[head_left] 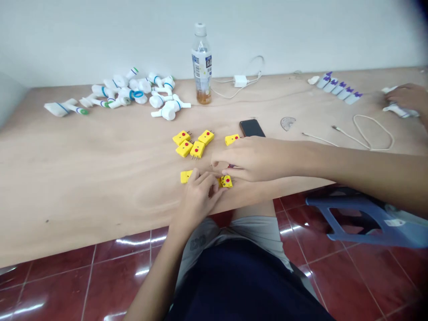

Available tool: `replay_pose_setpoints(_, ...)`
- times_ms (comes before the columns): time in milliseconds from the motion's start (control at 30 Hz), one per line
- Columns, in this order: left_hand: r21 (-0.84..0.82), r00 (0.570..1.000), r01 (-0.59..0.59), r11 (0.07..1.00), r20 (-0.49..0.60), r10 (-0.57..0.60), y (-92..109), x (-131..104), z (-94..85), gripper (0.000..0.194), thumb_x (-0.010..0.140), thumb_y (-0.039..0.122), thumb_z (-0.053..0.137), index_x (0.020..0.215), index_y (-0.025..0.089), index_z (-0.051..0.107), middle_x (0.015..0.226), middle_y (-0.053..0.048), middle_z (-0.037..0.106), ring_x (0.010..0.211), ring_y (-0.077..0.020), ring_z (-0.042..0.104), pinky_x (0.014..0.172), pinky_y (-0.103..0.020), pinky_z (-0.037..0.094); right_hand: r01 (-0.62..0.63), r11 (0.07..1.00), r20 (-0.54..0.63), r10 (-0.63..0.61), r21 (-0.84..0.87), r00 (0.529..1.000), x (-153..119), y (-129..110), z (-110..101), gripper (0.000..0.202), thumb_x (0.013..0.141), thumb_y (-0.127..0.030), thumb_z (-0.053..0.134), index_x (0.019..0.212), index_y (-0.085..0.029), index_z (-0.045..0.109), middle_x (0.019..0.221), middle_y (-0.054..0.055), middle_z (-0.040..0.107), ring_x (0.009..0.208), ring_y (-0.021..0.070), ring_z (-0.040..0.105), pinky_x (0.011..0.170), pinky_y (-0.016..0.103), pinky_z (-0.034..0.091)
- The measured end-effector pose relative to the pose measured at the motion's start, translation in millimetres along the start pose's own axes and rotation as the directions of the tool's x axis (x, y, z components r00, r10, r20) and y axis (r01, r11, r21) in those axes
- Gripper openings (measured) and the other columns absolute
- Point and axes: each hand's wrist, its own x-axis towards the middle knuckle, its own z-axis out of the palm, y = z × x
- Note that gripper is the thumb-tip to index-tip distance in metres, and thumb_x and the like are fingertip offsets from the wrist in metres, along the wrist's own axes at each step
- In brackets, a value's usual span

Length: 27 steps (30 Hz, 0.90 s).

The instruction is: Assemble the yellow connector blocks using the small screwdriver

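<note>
Near the table's front edge, my left hand (202, 191) has its fingers curled around the left side of a small yellow piece with a red dot (227, 181). My right hand (244, 160) reaches over the same piece from the right, fingers bent, with a small dark reddish item (234, 166) partly showing between them. Another yellow block (186, 177) lies just left of my left fingers. Several yellow blocks with red dots and metal pins (197, 150) sit further back. One more yellow block (232, 139) lies behind my right hand, partly hidden.
Behind stand a bottle (202, 67) and a white adapter (240, 80). White fittings (169, 109) lie back left. A dark phone (252, 128), a clear protractor (288, 123), a cable (374, 148) and purple-topped pieces (338, 89) lie right. Another person's hand (406, 96) holds white parts.
</note>
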Motion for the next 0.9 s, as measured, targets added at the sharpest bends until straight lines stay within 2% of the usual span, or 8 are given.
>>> replay_pose_setpoints(167,0.006,1.000,-0.012,1.000,-0.016,0.012,-0.6,0.0,0.5,0.029,0.107,0.025,0.080,0.088,0.025,0.060,0.096,-0.006,0.076,0.102,-0.0307,0.067,0.086,-0.044,0.059,-0.003,1.000,0.024,0.003,0.012,1.000,0.3,-1.4,-0.3,0.016,0.113,-0.023,0.058,0.107,-0.019,0.072,0.101,0.007,0.079,0.078,0.0194,0.056,0.071,0.035,0.029)
replay_pose_setpoints(300,0.011,1.000,0.008,1.000,-0.019,-0.007,0.0,-0.1,0.8,0.030,0.107,0.025,0.082,0.087,0.025,0.059,0.096,-0.006,0.075,0.097,-0.0289,0.066,0.085,-0.043,0.058,-0.036,0.999,-0.016,0.036,-0.006,0.999,0.3,-2.5,-2.5,0.026,0.118,-0.030,0.052,0.106,-0.018,0.072,0.097,0.008,0.078,0.076,0.0199,0.055,0.070,0.035,0.028)
replay_pose_setpoints(433,0.009,1.000,0.020,1.000,-0.001,-0.020,0.9,0.1,0.2,0.034,0.109,0.028,0.079,0.084,0.025,0.056,0.094,-0.006,0.074,0.100,-0.0287,0.064,0.087,-0.043,0.058,-0.024,0.999,0.014,0.024,0.022,1.000,2.8,-3.2,-3.6,0.018,0.115,-0.026,0.056,0.114,-0.018,0.072,0.105,0.008,0.080,0.075,0.0181,0.056,0.069,0.035,0.029)
replay_pose_setpoints(533,0.009,1.000,0.021,1.000,0.009,-0.021,1.1,0.5,-0.4,0.033,0.110,0.029,0.077,0.085,0.025,0.056,0.088,-0.004,0.070,0.095,-0.0275,0.062,0.085,-0.043,0.057,-0.002,1.000,0.015,0.003,-0.021,1.000,5.4,-4.7,-3.1,0.022,0.115,-0.025,0.055,0.106,-0.018,0.073,0.096,0.007,0.078,0.074,0.0186,0.054,0.068,0.035,0.027)
replay_pose_setpoints(633,-0.008,1.000,0.017,1.000,0.003,-0.017,0.9,0.6,-0.4,0.035,0.110,0.029,0.077,0.084,0.026,0.054,0.087,-0.005,0.070,0.097,-0.0286,0.063,0.085,-0.043,0.058,0.030,1.000,0.032,-0.030,-0.002,0.999,6.4,-5.9,-3.4,0.015,0.111,-0.019,0.058,0.106,-0.018,0.072,0.097,0.006,0.078,0.076,0.0189,0.055,0.069,0.035,0.029)
replay_pose_setpoints(800,-0.004,1.000,0.028,1.000,-0.005,-0.028,1.7,0.7,-0.7,0.035,0.109,0.029,0.079,0.084,0.026,0.055,0.093,-0.006,0.073,0.097,-0.0286,0.065,0.086,-0.044,0.058,-0.021,1.000,-0.009,0.021,-0.023,1.000,6.2,-5.4,-4.7,0.024,0.117,-0.028,0.054,0.106,-0.018,0.073,0.094,0.007,0.076,0.077,0.0198,0.055,0.070,0.036,0.028)
replay_pose_setpoints(900,-0.009,1.000,0.027,1.000,0.004,-0.027,2.7,1.5,-1.7,0.036,0.109,0.027,0.078,0.083,0.026,0.054,0.091,-0.005,0.072,0.099,-0.0287,0.065,0.088,-0.044,0.058,0.025,1.000,0.010,-0.025,-0.001,1.000,7.2,-4.9,-4.4,0.015,0.112,-0.020,0.058,0.112,-0.018,0.072,0.102,0.007,0.078,0.078,0.0190,0.056,0.069,0.035,0.028)
